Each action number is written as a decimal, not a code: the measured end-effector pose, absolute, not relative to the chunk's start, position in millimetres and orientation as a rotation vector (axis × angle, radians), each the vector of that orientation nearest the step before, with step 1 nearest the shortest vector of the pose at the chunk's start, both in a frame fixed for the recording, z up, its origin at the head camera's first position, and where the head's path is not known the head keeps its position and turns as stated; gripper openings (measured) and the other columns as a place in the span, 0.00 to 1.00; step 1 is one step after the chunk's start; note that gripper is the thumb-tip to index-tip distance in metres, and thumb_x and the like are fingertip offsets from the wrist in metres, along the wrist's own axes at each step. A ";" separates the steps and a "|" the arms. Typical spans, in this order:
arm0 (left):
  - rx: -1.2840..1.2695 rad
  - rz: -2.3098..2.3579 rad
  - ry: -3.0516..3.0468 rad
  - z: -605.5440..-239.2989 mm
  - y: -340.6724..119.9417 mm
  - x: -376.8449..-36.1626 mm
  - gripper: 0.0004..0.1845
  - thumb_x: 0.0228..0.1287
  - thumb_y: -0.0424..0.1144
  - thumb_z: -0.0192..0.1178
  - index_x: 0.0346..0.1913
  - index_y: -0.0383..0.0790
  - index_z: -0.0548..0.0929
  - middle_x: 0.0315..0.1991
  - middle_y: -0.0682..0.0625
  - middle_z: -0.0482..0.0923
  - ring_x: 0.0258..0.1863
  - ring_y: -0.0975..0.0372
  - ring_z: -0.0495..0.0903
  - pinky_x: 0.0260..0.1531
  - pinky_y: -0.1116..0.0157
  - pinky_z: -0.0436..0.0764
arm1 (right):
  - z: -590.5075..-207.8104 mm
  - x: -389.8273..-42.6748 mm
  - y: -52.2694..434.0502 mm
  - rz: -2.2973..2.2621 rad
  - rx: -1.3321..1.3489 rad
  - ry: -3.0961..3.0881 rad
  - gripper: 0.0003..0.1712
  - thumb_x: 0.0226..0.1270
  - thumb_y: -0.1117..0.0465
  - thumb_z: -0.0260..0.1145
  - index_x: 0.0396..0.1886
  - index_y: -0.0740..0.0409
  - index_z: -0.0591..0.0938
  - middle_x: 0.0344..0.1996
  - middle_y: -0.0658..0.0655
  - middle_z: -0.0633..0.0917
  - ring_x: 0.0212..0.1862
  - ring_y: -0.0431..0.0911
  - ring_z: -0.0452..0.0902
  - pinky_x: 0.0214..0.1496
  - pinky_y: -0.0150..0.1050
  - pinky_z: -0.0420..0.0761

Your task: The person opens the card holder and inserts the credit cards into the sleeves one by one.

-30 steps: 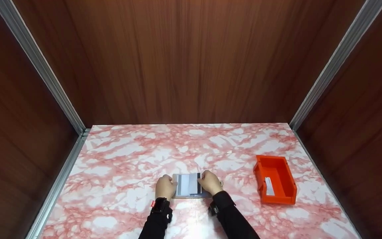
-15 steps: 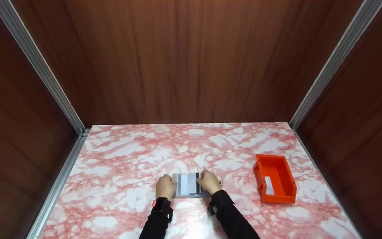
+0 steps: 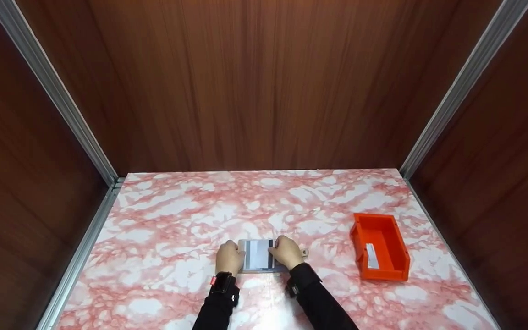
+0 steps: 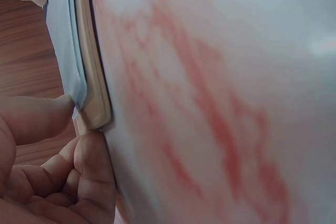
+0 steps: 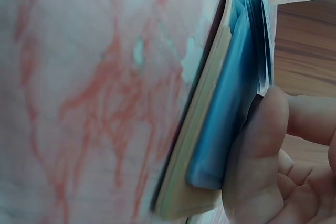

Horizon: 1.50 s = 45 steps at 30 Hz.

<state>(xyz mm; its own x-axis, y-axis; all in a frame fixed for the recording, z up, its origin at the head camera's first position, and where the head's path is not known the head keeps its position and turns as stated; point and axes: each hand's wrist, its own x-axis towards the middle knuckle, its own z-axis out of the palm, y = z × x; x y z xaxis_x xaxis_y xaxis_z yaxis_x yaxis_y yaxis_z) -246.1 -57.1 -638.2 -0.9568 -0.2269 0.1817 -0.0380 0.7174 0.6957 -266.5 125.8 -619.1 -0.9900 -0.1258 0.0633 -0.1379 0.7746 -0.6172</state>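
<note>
A tan-covered card holder [image 3: 255, 272] lies spread on the table between both hands, with pale plastic sleeves. My left hand [image 3: 228, 259] pinches its left side; in the left wrist view the thumb presses a sleeve [image 4: 68, 61] and a curled finger lies at the tan cover's corner [image 4: 96, 114]. My right hand [image 3: 288, 252] pinches the right edge of a pale card with a dark stripe [image 3: 271, 261] over the sleeves. In the right wrist view a blue sleeve [image 5: 220, 124] lies on the tan cover [image 5: 181, 171], below the fingers. How deep the card sits is hidden.
An orange bin [image 3: 385, 274] stands to the right, with a white slip [image 3: 372, 256] inside. A small tab [image 3: 305, 252] sticks out past the holder's right end. Brown wood panels [image 3: 264, 91] rise behind and beside the pink-and-white marbled table [image 3: 172, 220].
My right hand has shifted slightly left, and the dark-striped card edge has moved left with it over the sleeves. My left hand keeps its place.
</note>
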 end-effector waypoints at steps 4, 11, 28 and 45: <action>0.199 -1.081 -2.662 -638.8 -57.5 -246.0 0.11 0.50 0.31 0.71 0.30 0.29 0.79 0.27 0.39 0.78 0.31 0.44 0.80 0.37 0.50 0.78 | -620.1 -266.7 121.8 1.042 0.227 -2.919 0.16 0.57 0.62 0.71 0.21 0.57 0.71 0.18 0.49 0.71 0.24 0.45 0.68 0.31 0.42 0.72; 0.184 -1.070 -2.640 -642.4 -57.8 -246.8 0.10 0.49 0.31 0.70 0.29 0.30 0.79 0.25 0.40 0.79 0.30 0.44 0.80 0.36 0.49 0.78 | -619.8 -266.5 113.7 1.050 0.230 -2.915 0.12 0.55 0.65 0.72 0.23 0.60 0.75 0.19 0.51 0.76 0.23 0.45 0.73 0.30 0.42 0.75; 0.205 -1.058 -2.645 -642.3 -57.6 -247.9 0.10 0.50 0.32 0.70 0.30 0.29 0.80 0.26 0.39 0.79 0.30 0.43 0.80 0.36 0.49 0.78 | -616.2 -261.6 104.7 1.136 0.272 -2.891 0.11 0.55 0.69 0.71 0.36 0.71 0.81 0.28 0.62 0.85 0.28 0.51 0.82 0.36 0.43 0.82; 0.189 -1.070 -2.634 -643.9 -57.2 -247.4 0.11 0.50 0.32 0.71 0.30 0.28 0.80 0.27 0.38 0.79 0.30 0.43 0.81 0.34 0.49 0.79 | -617.9 -260.9 105.7 1.034 0.401 -2.825 0.05 0.53 0.70 0.68 0.31 0.68 0.82 0.26 0.59 0.85 0.30 0.49 0.81 0.37 0.43 0.81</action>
